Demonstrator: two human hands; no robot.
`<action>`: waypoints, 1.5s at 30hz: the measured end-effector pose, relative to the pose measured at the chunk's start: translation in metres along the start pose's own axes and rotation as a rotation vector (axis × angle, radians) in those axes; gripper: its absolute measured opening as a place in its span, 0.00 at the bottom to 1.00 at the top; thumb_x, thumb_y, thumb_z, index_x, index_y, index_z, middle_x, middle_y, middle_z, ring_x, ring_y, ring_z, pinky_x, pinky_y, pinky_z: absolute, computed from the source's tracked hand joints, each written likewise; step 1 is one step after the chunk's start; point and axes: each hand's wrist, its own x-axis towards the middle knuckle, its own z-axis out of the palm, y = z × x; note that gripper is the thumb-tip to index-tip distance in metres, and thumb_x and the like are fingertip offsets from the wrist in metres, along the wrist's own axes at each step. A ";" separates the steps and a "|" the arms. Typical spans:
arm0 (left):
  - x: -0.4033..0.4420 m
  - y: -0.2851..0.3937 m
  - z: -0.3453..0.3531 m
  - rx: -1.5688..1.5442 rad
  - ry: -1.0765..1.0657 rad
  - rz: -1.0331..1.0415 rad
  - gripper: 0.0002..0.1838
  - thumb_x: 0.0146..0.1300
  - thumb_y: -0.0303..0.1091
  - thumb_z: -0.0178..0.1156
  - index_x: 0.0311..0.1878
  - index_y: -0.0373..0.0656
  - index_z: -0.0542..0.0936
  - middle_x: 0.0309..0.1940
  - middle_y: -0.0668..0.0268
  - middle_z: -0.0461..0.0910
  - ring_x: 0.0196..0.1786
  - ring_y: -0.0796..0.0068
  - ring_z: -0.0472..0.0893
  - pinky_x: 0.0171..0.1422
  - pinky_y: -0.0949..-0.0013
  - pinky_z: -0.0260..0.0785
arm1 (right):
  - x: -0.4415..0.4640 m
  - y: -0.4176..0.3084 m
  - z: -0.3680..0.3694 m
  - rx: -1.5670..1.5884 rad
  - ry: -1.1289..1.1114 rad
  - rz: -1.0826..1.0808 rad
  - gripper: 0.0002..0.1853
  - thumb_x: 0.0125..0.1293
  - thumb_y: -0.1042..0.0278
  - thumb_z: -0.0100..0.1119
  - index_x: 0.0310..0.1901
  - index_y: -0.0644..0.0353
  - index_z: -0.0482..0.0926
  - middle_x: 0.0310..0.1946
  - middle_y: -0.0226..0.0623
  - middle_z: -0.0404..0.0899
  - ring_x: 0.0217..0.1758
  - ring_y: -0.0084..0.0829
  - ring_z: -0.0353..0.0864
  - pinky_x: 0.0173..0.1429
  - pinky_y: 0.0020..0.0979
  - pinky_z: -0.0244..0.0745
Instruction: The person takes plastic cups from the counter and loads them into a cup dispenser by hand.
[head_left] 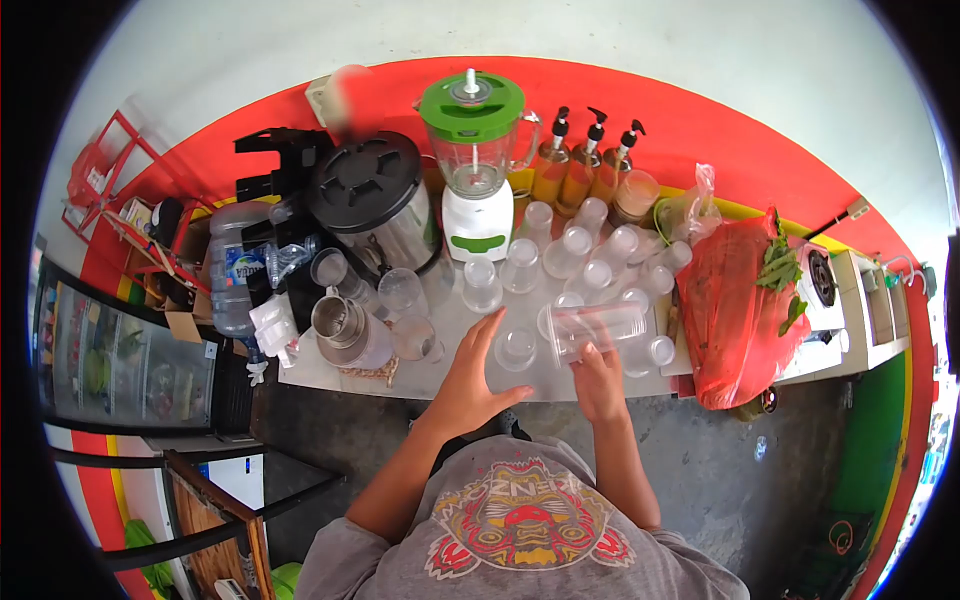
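My right hand (598,382) grips a clear plastic cup (612,322), held on its side above the table's front edge, its wide rim facing left. Whether it is one cup or a nested stack I cannot tell. Fingers apart and thumb out, my left hand (470,385) holds nothing and hovers at the front edge. Just right of its fingertips a single clear cup (516,348) rests on the table (455,345). Behind both hands several upside-down clear cups (521,265) crowd the tabletop, some partly hidden by the held one.
A green-lidded blender (478,215) stands at the back, beside pump bottles (583,175). Left are a steel container with black lid (370,180), a metal shaker cup (338,318) and a water jug (235,270). A red plastic bag (735,310) with leaves sits right, near a stove (822,280).
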 end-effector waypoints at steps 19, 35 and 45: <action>-0.009 0.010 -0.094 -0.038 0.217 0.169 0.55 0.52 0.39 0.85 0.83 0.45 0.67 0.79 0.55 0.70 0.80 0.54 0.71 0.83 0.53 0.64 | 0.029 0.023 0.103 0.268 -0.284 0.194 0.46 0.64 0.68 0.80 0.79 0.59 0.61 0.73 0.46 0.74 0.73 0.41 0.79 0.73 0.46 0.78; -0.012 -0.017 -0.350 0.411 -0.173 0.137 0.56 0.52 0.57 0.82 0.82 0.46 0.68 0.71 0.49 0.78 0.73 0.45 0.77 0.76 0.49 0.68 | 0.113 -0.054 0.292 -1.004 -0.990 0.166 0.40 0.66 0.57 0.78 0.73 0.60 0.67 0.58 0.46 0.82 0.47 0.35 0.87 0.51 0.35 0.83; 0.030 -0.088 -0.450 0.518 -0.024 0.367 0.53 0.54 0.60 0.79 0.80 0.43 0.72 0.67 0.48 0.80 0.71 0.45 0.75 0.79 0.48 0.64 | 0.153 -0.063 0.434 -1.419 -0.979 -0.042 0.34 0.70 0.53 0.73 0.71 0.58 0.69 0.46 0.53 0.89 0.43 0.47 0.91 0.49 0.44 0.82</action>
